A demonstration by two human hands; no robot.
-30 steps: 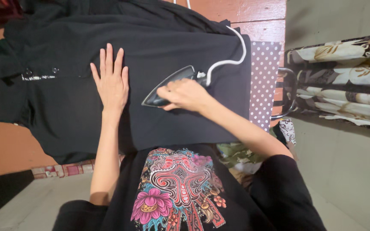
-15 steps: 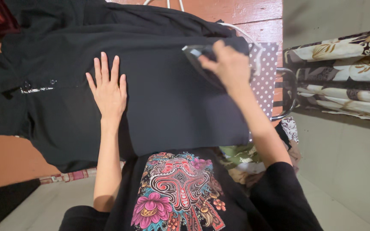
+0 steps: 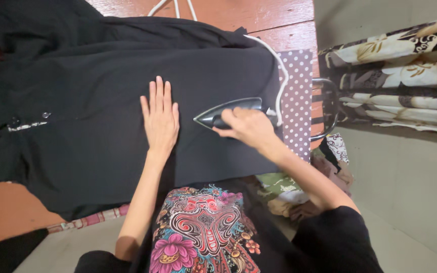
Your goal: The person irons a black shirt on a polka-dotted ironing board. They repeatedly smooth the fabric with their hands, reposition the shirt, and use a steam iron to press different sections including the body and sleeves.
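The right hand (image 3: 246,126) has its fingers curled around the handle of a dark pointed iron (image 3: 223,112), resting on a black buttoned cotton shirt (image 3: 87,101); just beside its tip, the left hand (image 3: 161,121) lies flat, fingers pressed together, on the shirt

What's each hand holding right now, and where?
Right hand grips the iron by its top handle. Left hand holds nothing, lying flat on the black shirt.

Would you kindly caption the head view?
Left hand flat on black shirt; right hand grips iron.
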